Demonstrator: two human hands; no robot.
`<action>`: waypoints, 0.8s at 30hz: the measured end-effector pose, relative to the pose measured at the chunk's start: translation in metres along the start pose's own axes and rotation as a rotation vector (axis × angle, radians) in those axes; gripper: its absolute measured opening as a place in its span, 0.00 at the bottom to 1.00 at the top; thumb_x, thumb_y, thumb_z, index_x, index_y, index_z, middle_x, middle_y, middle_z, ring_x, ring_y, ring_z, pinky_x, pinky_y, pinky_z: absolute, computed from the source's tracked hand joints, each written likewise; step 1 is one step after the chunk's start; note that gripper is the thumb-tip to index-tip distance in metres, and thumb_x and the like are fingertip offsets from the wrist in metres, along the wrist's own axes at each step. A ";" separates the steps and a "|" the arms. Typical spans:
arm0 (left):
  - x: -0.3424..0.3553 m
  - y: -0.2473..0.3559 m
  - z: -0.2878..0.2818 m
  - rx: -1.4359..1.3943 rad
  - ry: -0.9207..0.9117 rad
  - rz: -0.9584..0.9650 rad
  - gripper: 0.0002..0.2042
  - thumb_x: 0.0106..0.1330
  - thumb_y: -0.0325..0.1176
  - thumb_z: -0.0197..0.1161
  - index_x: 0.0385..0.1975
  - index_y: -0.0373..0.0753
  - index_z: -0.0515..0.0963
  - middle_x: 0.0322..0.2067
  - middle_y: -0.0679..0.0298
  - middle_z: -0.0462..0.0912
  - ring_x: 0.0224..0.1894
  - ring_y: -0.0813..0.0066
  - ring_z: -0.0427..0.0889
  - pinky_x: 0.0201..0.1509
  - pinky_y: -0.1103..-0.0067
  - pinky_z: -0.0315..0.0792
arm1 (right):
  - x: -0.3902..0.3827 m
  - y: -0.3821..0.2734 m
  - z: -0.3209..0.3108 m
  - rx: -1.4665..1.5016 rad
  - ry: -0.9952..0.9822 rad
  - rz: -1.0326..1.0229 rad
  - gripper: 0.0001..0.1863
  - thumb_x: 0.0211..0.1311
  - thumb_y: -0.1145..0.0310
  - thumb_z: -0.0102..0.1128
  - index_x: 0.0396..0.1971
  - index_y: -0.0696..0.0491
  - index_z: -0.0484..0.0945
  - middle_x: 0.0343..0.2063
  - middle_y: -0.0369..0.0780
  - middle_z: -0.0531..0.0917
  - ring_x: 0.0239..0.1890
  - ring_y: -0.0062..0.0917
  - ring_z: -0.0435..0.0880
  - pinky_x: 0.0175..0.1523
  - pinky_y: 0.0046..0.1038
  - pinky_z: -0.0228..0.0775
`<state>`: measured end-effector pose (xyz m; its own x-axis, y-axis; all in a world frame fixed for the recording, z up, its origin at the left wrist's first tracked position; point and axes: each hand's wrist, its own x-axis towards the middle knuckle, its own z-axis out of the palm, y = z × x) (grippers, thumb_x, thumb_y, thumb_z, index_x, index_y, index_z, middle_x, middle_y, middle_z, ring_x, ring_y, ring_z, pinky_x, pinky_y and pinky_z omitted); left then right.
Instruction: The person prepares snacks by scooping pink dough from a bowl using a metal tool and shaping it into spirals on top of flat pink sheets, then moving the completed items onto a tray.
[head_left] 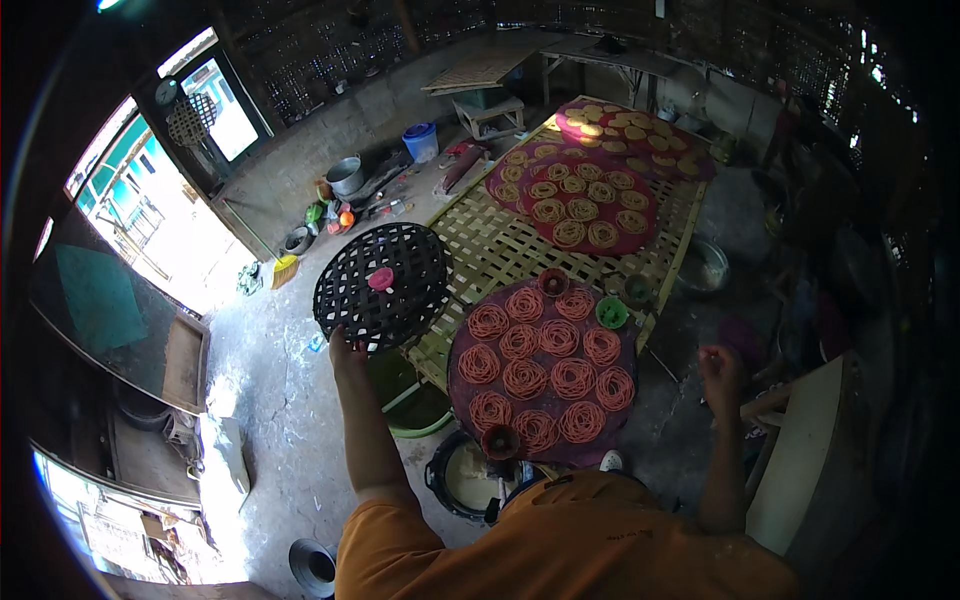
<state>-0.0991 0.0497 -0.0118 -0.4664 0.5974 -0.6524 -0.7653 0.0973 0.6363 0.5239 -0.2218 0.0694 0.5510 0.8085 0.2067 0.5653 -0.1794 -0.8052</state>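
My left hand [345, 344] holds the near rim of a round black openwork woven tray [405, 268]. A small pink piece [380, 279] rests near the tray's middle. Off to the right, my right hand [721, 372] is raised with its fingers curled in, and nothing shows in it. Between my arms lies a round purple cloth-covered tray [463, 400] bearing several coiled nests of pink strands [524, 379]. Dark red cups [500, 441] stand at its near and far edges, and a green cup [611, 312] sits at its right edge.
A slatted bamboo platform [478, 243] stretches away, carrying red cloths [625, 238] with paler coils. Below the black tray is a green tub [420, 431]; a basin of pale liquid [466, 482] stands by me. A broom [285, 270], metal pot [345, 176] and blue bucket [421, 143] stand leftward.
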 end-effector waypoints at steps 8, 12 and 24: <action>0.011 -0.017 0.013 -0.109 -0.578 0.135 0.11 0.64 0.24 0.53 0.46 0.41 0.68 0.41 0.57 0.76 0.39 0.63 0.79 0.44 0.69 0.76 | 0.001 -0.013 0.000 0.022 -0.025 0.021 0.09 0.58 0.66 0.56 0.29 0.57 0.77 0.21 0.35 0.77 0.23 0.18 0.75 0.30 0.23 0.65; -0.027 -0.031 0.008 -0.111 -0.550 0.240 0.20 0.64 0.21 0.51 0.55 0.44 0.63 0.47 0.54 0.74 0.48 0.58 0.76 0.50 0.60 0.73 | 0.002 -0.012 0.003 -0.027 0.020 -0.072 0.09 0.58 0.66 0.57 0.30 0.57 0.78 0.21 0.34 0.77 0.20 0.16 0.74 0.28 0.22 0.65; -0.255 -0.046 -0.085 -0.056 -0.929 0.014 0.21 0.67 0.26 0.45 0.60 0.34 0.58 0.57 0.53 0.67 0.57 0.64 0.70 0.61 0.71 0.65 | 0.024 -0.042 0.060 0.569 -0.286 0.077 0.12 0.64 0.64 0.54 0.37 0.57 0.77 0.28 0.33 0.79 0.27 0.11 0.75 0.30 0.16 0.67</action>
<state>0.0171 -0.1748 0.0907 0.0487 0.9981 -0.0378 -0.7938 0.0616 0.6050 0.4764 -0.1616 0.0749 0.3469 0.9369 0.0429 0.0732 0.0185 -0.9971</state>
